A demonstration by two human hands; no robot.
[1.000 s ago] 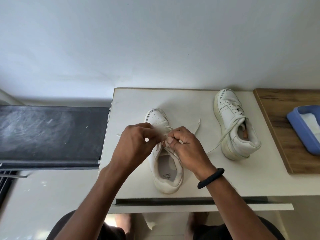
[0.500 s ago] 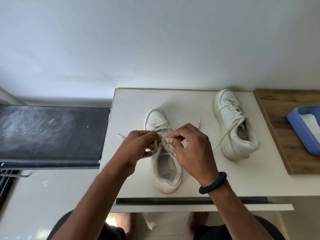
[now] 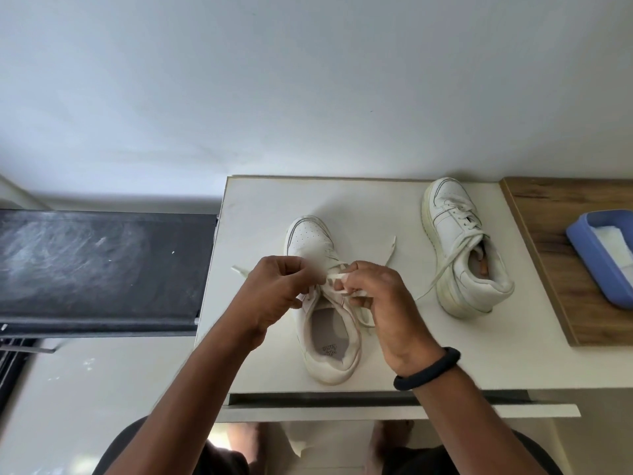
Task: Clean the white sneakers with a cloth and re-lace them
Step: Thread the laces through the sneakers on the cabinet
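Observation:
Two white sneakers stand on a white table [image 3: 260,207]. The near sneaker [image 3: 329,337] points away from me, its heel toward the front edge. My left hand [image 3: 277,293] and my right hand [image 3: 380,296] meet over its eyelets, each pinching the white shoelace [image 3: 337,276]. One loose lace end [image 3: 390,248] trails right of the shoe, another [image 3: 238,270] pokes out left of my left hand. The second sneaker [image 3: 462,248] rests tilted at the back right, laced, with a long lace hanging toward the table.
A wooden board [image 3: 555,234] lies along the table's right side, carrying a blue tray [image 3: 596,265] with a white cloth [image 3: 613,241] in it. A dark flat surface [image 3: 102,265] sits left of the table. A black band [image 3: 428,370] circles my right wrist.
Both hands shifted slightly on the near sneaker's lacing; my right hand dropped a little toward me and now pinches a flat stretch of lace between the two hands.

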